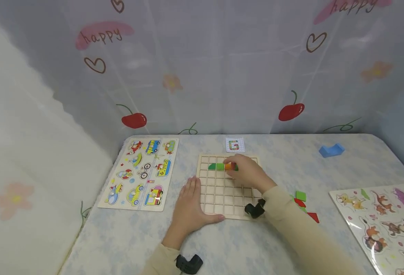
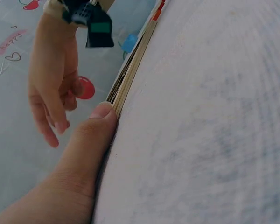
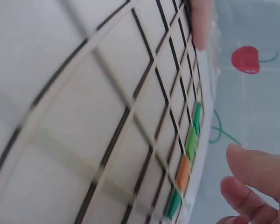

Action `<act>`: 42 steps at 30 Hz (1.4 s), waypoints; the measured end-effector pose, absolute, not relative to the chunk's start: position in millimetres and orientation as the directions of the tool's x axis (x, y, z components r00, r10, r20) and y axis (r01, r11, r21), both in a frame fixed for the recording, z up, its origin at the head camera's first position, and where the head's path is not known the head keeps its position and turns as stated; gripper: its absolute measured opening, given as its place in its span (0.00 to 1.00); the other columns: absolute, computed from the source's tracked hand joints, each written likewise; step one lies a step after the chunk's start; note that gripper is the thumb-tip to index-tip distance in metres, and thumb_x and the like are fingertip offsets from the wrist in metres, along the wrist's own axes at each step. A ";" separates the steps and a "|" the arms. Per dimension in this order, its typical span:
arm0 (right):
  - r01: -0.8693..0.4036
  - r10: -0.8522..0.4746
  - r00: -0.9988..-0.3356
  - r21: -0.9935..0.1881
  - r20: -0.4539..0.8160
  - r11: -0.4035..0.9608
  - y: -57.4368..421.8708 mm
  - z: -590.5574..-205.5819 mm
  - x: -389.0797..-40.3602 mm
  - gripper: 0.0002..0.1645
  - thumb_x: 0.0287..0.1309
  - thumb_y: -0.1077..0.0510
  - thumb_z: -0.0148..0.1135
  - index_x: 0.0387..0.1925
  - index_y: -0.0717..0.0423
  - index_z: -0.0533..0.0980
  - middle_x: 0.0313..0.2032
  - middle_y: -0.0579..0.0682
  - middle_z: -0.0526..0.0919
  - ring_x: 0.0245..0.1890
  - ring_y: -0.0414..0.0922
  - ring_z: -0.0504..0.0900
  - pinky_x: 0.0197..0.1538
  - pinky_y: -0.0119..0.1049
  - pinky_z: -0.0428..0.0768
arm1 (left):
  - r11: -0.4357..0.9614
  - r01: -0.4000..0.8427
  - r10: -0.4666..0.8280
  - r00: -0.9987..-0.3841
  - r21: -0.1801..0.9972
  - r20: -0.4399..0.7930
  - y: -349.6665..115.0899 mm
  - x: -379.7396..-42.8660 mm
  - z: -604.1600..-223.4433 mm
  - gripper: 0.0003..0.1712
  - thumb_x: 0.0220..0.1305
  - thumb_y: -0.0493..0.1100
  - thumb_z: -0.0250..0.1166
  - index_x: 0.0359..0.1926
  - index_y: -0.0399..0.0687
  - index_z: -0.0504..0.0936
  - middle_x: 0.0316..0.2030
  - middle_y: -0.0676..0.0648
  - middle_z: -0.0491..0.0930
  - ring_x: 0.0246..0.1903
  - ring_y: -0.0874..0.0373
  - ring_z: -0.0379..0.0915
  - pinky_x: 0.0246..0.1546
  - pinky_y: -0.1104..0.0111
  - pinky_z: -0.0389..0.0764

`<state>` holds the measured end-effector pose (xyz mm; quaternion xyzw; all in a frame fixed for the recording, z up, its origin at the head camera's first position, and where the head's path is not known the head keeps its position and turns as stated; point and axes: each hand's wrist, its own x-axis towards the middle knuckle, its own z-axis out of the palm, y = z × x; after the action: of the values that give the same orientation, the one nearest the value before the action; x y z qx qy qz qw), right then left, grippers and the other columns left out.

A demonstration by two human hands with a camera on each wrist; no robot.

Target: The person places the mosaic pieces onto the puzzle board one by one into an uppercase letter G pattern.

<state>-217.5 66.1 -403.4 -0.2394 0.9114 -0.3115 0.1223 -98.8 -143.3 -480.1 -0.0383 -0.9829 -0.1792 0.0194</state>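
In the head view we see the left hand (image 1: 190,206) at the lower centre of the frame, its forearm rising from the bottom edge. Its fingers lie straight and close together, pointing up along the left side of the wooden grid board (image 1: 224,191), and its thumb stretches away to the right at the board's lower edge. In the left wrist view we find that thumb touching the board's edge.

The right hand (image 1: 244,171) reaches in from the lower right, its forearm slanting toward the upper left and its hand arched over the board's top part. In the right wrist view we see its thumb and fingers apart, pinching nothing that we can make out.

Below its fingertips, at the centre of the head view, four tiles sit in the grid: from the left, a dark green tile (image 1: 211,166), a light green tile (image 1: 220,166), an orange tile (image 1: 227,167) and a second dark green tile (image 3: 175,204). We read the row's long axis as running left to right, parallel to the board's top edge; the leftmost tile's slanted corner faces the upper left. Just above the board we see a small card (image 1: 240,145) bearing a G-shaped figure.
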 end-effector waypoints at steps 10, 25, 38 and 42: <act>-0.260 -0.408 -0.902 -0.577 -0.142 0.774 168.5 -404.8 -193.1 0.26 0.64 0.57 0.63 0.63 0.56 0.74 0.38 0.53 0.76 0.27 0.45 0.67 0.27 0.35 0.69 | 0.939 0.080 0.073 -0.997 0.336 0.034 -144.4 -103.4 -480.2 0.87 0.29 0.95 0.51 0.79 0.41 0.42 0.80 0.43 0.41 0.80 0.50 0.34 0.79 0.55 0.46; -0.248 -0.371 -0.907 -0.459 -0.199 0.853 250.6 -417.6 -177.5 0.26 0.60 0.57 0.67 0.59 0.62 0.76 0.46 0.61 0.78 0.46 0.56 0.76 0.49 0.59 0.79 | 0.942 0.065 0.059 -0.998 0.328 0.030 -147.2 -107.0 -472.8 0.87 0.29 0.94 0.53 0.79 0.41 0.42 0.80 0.43 0.41 0.80 0.51 0.33 0.79 0.56 0.45; -0.157 -0.321 -0.924 -0.556 -0.210 0.816 261.1 -428.2 -167.3 0.14 0.61 0.58 0.66 0.46 0.56 0.74 0.40 0.53 0.78 0.33 0.45 0.73 0.33 0.35 0.73 | 0.926 0.075 0.072 -0.997 0.371 0.020 -141.9 -100.6 -474.8 0.86 0.30 0.92 0.57 0.79 0.40 0.41 0.80 0.42 0.41 0.80 0.50 0.33 0.79 0.55 0.45; -0.146 -0.315 -0.928 -0.584 -0.199 0.799 260.7 -425.4 -169.5 0.14 0.63 0.56 0.65 0.46 0.55 0.73 0.40 0.53 0.78 0.33 0.46 0.74 0.34 0.35 0.75 | 0.927 0.079 0.075 -0.997 0.366 0.024 -140.4 -98.7 -478.1 0.87 0.30 0.94 0.55 0.79 0.39 0.41 0.80 0.41 0.41 0.80 0.50 0.34 0.79 0.55 0.44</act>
<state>-169.5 260.7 -425.4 -0.1228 0.9373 -0.2926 0.1443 -98.7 -140.4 -478.1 -0.0391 -0.9817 -0.1865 0.0049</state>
